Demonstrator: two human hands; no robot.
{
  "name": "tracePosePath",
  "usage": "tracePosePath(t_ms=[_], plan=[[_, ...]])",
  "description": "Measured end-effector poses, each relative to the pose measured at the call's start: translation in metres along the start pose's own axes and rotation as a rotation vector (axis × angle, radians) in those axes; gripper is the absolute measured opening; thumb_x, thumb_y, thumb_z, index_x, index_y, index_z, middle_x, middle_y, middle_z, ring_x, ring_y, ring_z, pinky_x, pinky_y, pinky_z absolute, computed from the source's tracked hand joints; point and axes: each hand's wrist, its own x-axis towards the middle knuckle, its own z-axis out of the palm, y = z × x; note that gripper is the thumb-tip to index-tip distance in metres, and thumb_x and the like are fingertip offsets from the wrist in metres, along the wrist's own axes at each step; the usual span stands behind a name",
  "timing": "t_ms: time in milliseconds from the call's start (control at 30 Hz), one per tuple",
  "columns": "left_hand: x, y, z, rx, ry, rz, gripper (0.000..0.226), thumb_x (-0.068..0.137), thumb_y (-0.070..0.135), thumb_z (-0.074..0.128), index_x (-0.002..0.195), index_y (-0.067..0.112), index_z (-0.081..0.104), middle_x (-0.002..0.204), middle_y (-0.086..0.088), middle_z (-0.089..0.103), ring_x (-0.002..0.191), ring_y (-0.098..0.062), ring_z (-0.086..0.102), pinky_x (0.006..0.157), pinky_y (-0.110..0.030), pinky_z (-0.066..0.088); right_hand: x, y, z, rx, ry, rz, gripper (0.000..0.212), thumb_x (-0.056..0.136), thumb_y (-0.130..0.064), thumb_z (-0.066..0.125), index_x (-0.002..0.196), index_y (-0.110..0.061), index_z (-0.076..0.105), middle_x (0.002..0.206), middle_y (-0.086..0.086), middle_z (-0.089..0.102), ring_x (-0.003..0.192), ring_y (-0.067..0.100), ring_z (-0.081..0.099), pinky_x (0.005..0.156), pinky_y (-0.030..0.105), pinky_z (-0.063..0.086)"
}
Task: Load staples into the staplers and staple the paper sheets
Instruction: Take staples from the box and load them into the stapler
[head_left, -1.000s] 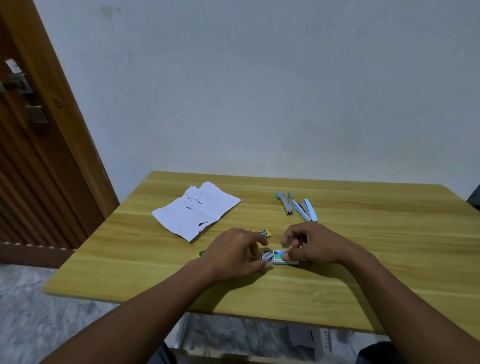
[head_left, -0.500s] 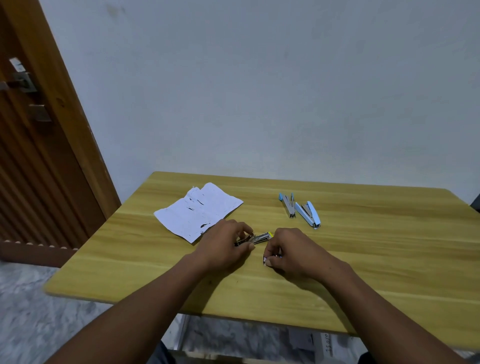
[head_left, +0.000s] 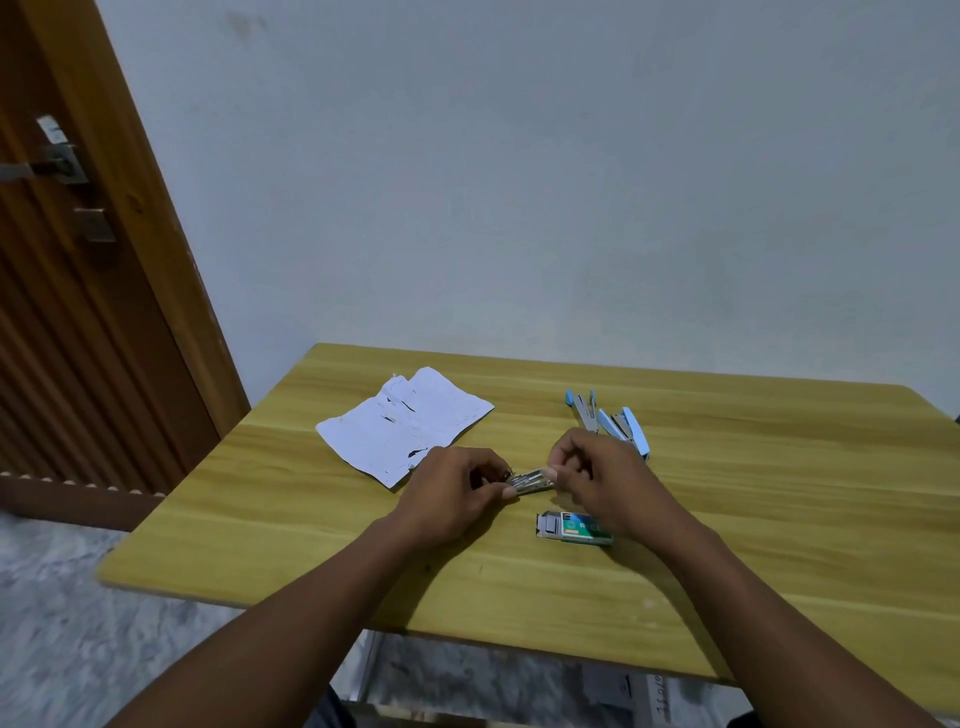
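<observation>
A small metallic stapler (head_left: 531, 480) is held between both hands just above the wooden table (head_left: 779, 519). My left hand (head_left: 452, 493) grips its left end. My right hand (head_left: 605, 480) pinches its right end with thumb and fingertips. A small green and white staple box (head_left: 571, 527) lies on the table below my right hand, its left end open. Two light blue staplers (head_left: 608, 420) lie opened out behind my right hand. Creased white paper sheets (head_left: 402, 423) lie at the table's left.
A brown wooden door (head_left: 78, 312) with a metal latch stands to the left. A pale wall rises behind the table. Grey marbled floor shows beyond the table's left and near edges.
My right hand has lifted off the staple box, which now lies uncovered, and come up to the small stapler. My left hand has stayed on the stapler and raised it slightly.
</observation>
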Motion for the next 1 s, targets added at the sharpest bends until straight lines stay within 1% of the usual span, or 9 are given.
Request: tracePosePath(t_ms=[100,167,300,433,567,733,867,933,1000], plan=[[-0.001,-0.003,-0.003,-0.066,-0.005,-0.027,0.017,0.079,0.036,0.084,0.093,0.028,0.078,0.082,0.011,0.075,0.079,-0.005,0.067,0.073,-0.032,0.057,0.010,-0.004,-0.001,0.008,0.002,-0.033,0.016,0.077,-0.019,0.084,0.073,-0.024,0.069,0.066,-0.009,0.065,0.058,0.001,0.053,0.058,0.017,0.046],[-0.001,-0.005,-0.006,-0.103,-0.018,-0.041,0.017,0.078,0.033,0.086,0.091,0.026,0.078,0.081,0.010,0.076,0.079,-0.005,0.069,0.075,-0.034,0.058,0.015,-0.007,0.005,-0.027,-0.026,-0.067,0.017,0.073,-0.017,0.086,0.071,-0.024,0.071,0.066,-0.008,0.067,0.060,0.001,0.056,0.057,0.014,0.046],[-0.001,-0.006,-0.013,-0.147,-0.057,-0.044,0.016,0.077,0.030,0.087,0.090,0.024,0.078,0.080,0.008,0.076,0.079,-0.004,0.071,0.077,-0.033,0.060,0.023,-0.007,0.020,-0.125,-0.067,-0.147,0.010,0.076,-0.023,0.083,0.074,-0.025,0.074,0.071,-0.008,0.070,0.070,0.005,0.064,0.062,0.024,0.053],[-0.001,-0.007,-0.015,-0.145,-0.060,-0.022,0.018,0.076,0.034,0.088,0.088,0.024,0.078,0.080,0.007,0.076,0.076,-0.001,0.070,0.075,-0.030,0.061,0.026,-0.004,0.027,-0.277,-0.083,-0.240,0.004,0.081,-0.032,0.077,0.084,-0.029,0.076,0.078,-0.012,0.069,0.079,0.006,0.059,0.070,0.030,0.050],[0.000,-0.007,-0.013,-0.159,-0.051,-0.025,0.016,0.075,0.032,0.089,0.085,0.026,0.078,0.078,0.008,0.076,0.074,-0.002,0.070,0.073,-0.030,0.060,0.027,0.001,0.028,-0.345,-0.037,-0.271,0.007,0.083,-0.035,0.075,0.090,-0.035,0.075,0.084,-0.011,0.063,0.084,0.007,0.054,0.069,0.028,0.045],[0.001,-0.010,-0.012,-0.182,-0.049,-0.025,0.017,0.075,0.032,0.089,0.087,0.022,0.079,0.078,0.008,0.077,0.074,-0.002,0.071,0.073,-0.027,0.060,0.031,0.006,0.032,-0.338,-0.063,-0.285,0.012,0.081,-0.041,0.075,0.092,-0.038,0.077,0.082,-0.009,0.068,0.082,0.007,0.055,0.069,0.031,0.048],[0.001,-0.010,-0.013,-0.175,-0.058,-0.020,0.017,0.076,0.030,0.088,0.088,0.021,0.080,0.079,0.008,0.077,0.075,-0.003,0.071,0.075,-0.028,0.060,0.032,0.006,0.032,-0.309,-0.066,-0.292,0.013,0.078,-0.040,0.078,0.091,-0.038,0.079,0.080,-0.010,0.071,0.081,0.008,0.058,0.068,0.033,0.050],[0.001,-0.010,-0.013,-0.175,-0.063,-0.020,0.016,0.076,0.029,0.088,0.088,0.021,0.080,0.080,0.008,0.077,0.076,-0.003,0.071,0.076,-0.029,0.060,0.030,0.004,0.031,-0.291,-0.099,-0.290,0.013,0.079,-0.038,0.079,0.091,-0.037,0.079,0.080,-0.010,0.074,0.078,0.006,0.061,0.067,0.031,0.052],[0.001,-0.011,-0.013,-0.173,-0.069,-0.017,0.016,0.077,0.029,0.088,0.089,0.022,0.080,0.081,0.008,0.077,0.077,-0.003,0.071,0.077,-0.029,0.060,0.027,0.003,0.030,-0.268,-0.132,-0.292,0.012,0.080,-0.033,0.078,0.092,-0.036,0.080,0.081,-0.012,0.077,0.075,0.004,0.064,0.066,0.026,0.051]])
